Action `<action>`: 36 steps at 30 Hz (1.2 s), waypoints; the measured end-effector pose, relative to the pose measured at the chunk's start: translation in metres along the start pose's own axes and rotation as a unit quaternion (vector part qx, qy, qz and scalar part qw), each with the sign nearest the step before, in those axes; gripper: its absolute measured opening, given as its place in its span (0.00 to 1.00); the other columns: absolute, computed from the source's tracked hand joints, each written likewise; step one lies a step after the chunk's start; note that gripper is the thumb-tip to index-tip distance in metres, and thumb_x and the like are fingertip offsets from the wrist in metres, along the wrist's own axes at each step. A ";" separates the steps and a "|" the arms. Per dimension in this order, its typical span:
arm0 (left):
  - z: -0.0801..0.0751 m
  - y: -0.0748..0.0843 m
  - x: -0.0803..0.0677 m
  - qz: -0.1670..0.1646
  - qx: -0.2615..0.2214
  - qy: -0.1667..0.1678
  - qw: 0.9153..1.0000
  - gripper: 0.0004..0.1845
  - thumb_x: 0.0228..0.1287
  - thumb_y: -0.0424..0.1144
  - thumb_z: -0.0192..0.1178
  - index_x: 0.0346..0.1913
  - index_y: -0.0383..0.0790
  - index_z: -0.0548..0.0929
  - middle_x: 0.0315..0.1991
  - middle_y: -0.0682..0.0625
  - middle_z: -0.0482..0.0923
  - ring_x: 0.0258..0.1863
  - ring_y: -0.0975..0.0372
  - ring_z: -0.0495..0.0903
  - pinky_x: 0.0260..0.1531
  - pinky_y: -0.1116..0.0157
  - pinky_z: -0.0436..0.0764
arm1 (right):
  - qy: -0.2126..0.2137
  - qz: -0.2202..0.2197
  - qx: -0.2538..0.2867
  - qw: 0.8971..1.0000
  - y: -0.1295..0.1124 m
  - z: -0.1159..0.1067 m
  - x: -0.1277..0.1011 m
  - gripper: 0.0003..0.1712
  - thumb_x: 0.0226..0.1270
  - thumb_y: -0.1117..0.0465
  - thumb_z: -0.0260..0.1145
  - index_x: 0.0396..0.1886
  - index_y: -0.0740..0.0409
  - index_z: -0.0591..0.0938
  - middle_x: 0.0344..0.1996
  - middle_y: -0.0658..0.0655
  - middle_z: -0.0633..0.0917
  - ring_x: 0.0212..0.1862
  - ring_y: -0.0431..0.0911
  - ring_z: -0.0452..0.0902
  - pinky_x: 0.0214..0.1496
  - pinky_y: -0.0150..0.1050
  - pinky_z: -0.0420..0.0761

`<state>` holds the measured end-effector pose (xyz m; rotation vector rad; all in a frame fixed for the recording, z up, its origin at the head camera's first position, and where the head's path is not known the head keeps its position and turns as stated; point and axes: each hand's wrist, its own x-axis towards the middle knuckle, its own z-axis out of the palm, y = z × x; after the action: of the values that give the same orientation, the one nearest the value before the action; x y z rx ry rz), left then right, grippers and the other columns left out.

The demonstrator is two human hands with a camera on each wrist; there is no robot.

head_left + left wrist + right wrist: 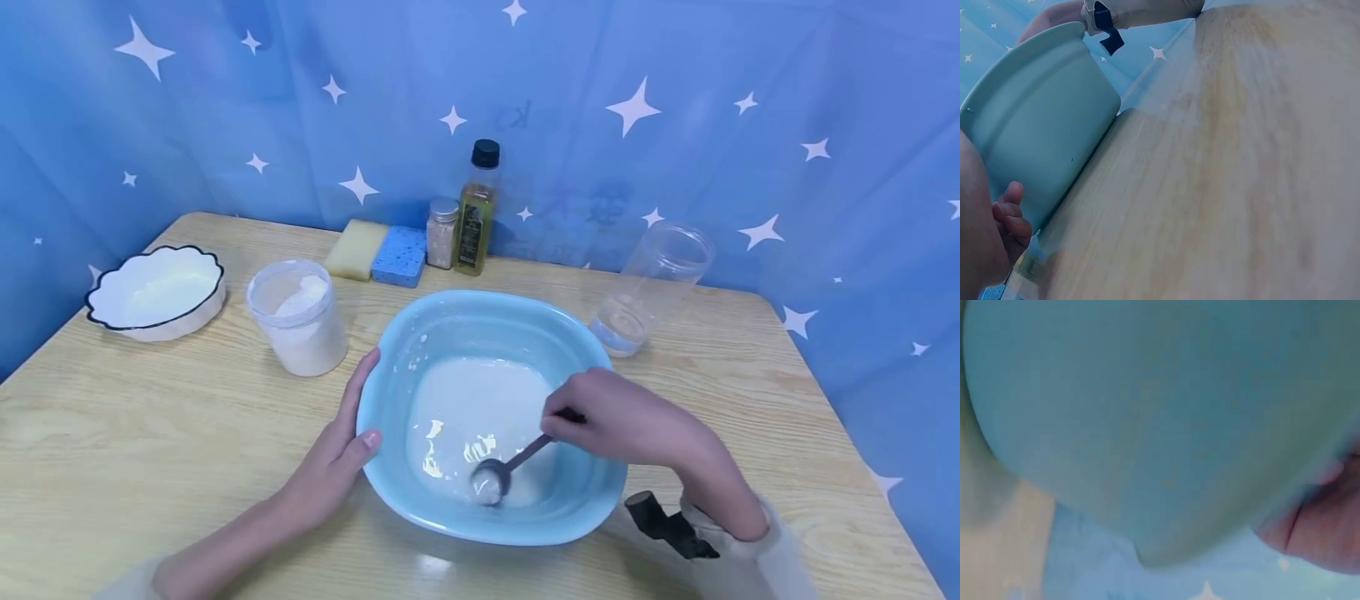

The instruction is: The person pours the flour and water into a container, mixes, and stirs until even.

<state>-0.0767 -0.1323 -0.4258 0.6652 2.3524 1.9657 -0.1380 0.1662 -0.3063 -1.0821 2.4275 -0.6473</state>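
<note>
- Tabletop of pale wood grain [150, 433] carries everything, and the large light-blue plastic basin [420, 333] sits near its front middle, within reach of both hands; every place below is given from that basin.
- Basin contents: a shallow pool of thin white liquid [480, 400] lies on the floor of the basin, so the basin stands flat.
- Left hand [341, 446] rests against the basin's left rim, thumb hooked over the edge and fingers curled along the outer wall, apparently to steady it.
- Right hand [611, 417] reaches in over the basin's right rim and pinches the dark handle of a small metal spoon [498, 475], whose bowl dips into the liquid at the near side of the basin floor.
- Clear plastic jar [652, 287], nearly empty and leaning away, stands just behind the basin's right corner; a lidless tub of white powder [300, 317] stands just to its left; a white scalloped dish with a dark rim [157, 292] sits well to the left.
- Behind the basin, against the starry blue backdrop [675, 125], stand an oil bottle with a black cap [476, 208], a small seasoning jar [442, 233], and yellow [357, 248] and blue [400, 256] sponges.
- Left wrist view alone shows the curled fingers [1013, 219] on the basin's outer wall [1041, 131]; the right wrist view is blurred, filled by basin surface [1147, 425], and hides the spoon.
</note>
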 end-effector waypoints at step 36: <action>0.002 0.002 0.002 -0.011 0.025 0.004 1.000 0.36 0.69 0.34 0.40 0.74 0.58 0.37 0.74 0.53 0.38 0.62 0.45 0.62 0.46 0.61 0.78 | 0.014 0.078 -0.058 0.995 0.007 -0.018 -0.020 0.16 0.63 0.65 0.58 0.16 0.48 0.78 0.12 0.43 0.68 0.15 0.34 0.58 0.18 0.29 0.64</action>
<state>-0.0774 -0.1299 -0.4238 0.6322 2.4107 1.9089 -0.1398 0.1903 -0.2922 -0.9201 2.5706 -0.4782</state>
